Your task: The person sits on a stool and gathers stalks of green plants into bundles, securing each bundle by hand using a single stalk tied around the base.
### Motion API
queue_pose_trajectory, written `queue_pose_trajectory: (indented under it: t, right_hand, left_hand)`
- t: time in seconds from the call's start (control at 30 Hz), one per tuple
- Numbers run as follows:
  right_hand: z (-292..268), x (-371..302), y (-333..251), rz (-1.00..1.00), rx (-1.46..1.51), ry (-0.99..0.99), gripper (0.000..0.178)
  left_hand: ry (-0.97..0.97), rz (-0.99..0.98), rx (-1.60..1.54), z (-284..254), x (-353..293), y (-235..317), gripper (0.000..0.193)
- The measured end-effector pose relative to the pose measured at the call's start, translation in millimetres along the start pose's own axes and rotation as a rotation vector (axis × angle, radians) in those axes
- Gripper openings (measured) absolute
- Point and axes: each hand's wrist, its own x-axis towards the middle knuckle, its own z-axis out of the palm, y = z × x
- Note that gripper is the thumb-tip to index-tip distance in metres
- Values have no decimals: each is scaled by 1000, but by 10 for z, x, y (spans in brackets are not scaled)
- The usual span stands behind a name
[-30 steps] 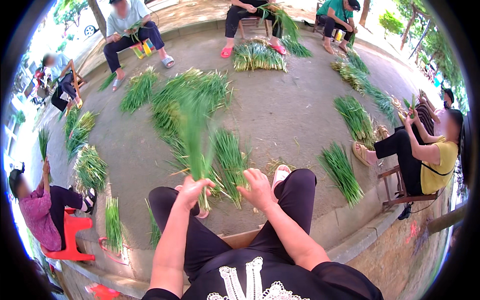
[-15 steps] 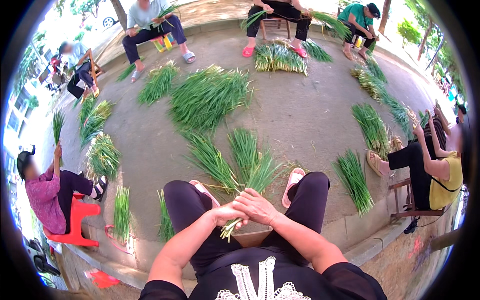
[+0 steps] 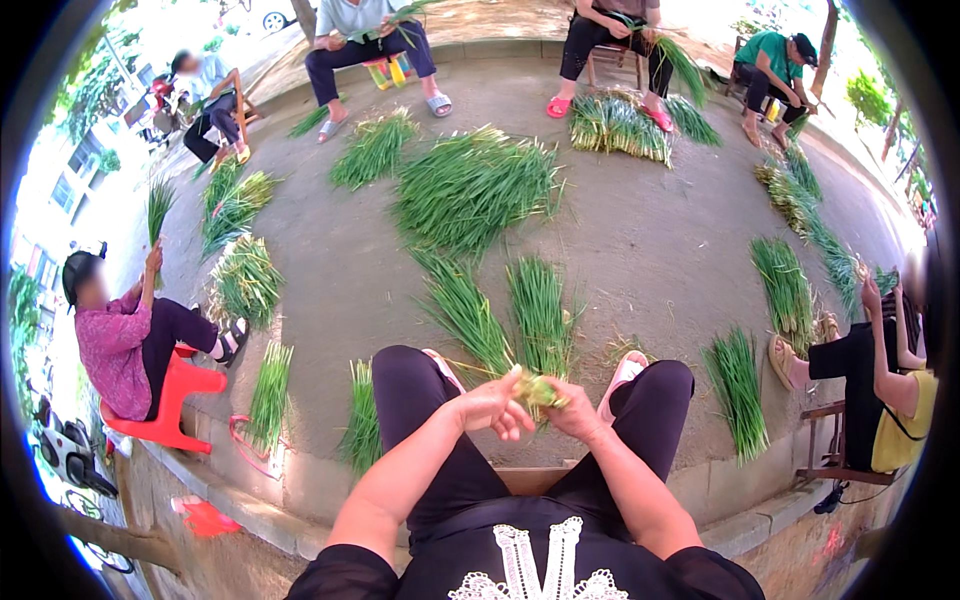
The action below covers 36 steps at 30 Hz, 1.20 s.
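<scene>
Over my lap, my right hand (image 3: 567,407) closes round a bunch of chives (image 3: 541,389), its pale cut ends turned up toward the left hand. My left hand (image 3: 488,408) is beside those ends, its fingers apart and slightly curled, the thumb close to the bunch. Whether the thumb touches the bunch I cannot tell. A thin yellowish leaf (image 3: 462,368) shows just beyond the left hand. On the ground past my knees lie two piles of chives, a left pile (image 3: 465,312) and a right pile (image 3: 541,315).
A large chive heap (image 3: 478,190) lies farther out, with several smaller piles around. Several people sit in a ring, among them one on a red stool (image 3: 168,400) at left and one in a yellow top (image 3: 905,425) at right. A low kerb (image 3: 735,535) runs behind my feet.
The view has shifted left. My hands were together round the chive bunch; now the left has come off it with fingers spread, and the bunch has turned so its cut ends face up.
</scene>
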Motion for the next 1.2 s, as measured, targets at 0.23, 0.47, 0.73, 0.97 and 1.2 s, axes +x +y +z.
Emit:
queue_pose_trajectory:
  t: [0.23,0.47,0.73,0.97,1.2]
  right_hand:
    - [-89,96,-2,498,689,104,33]
    - [17,173,-143,487,982,-97,35]
    - [-15,232,-113,309,254,-119,24]
    - [-121,185,-205,308,275,-238,38]
    - [-198,215,-355,235,308,-299,42]
  left_hand:
    - [458,533,143,-129,351,-176,55]
    - [88,628,-119,164,578,-379,71]
    - [-158,448,-189,243,302,-357,70]
    - [-174,390,-37,249,209,-332,66]
    - [-103,351,36,481,122,-304,16]
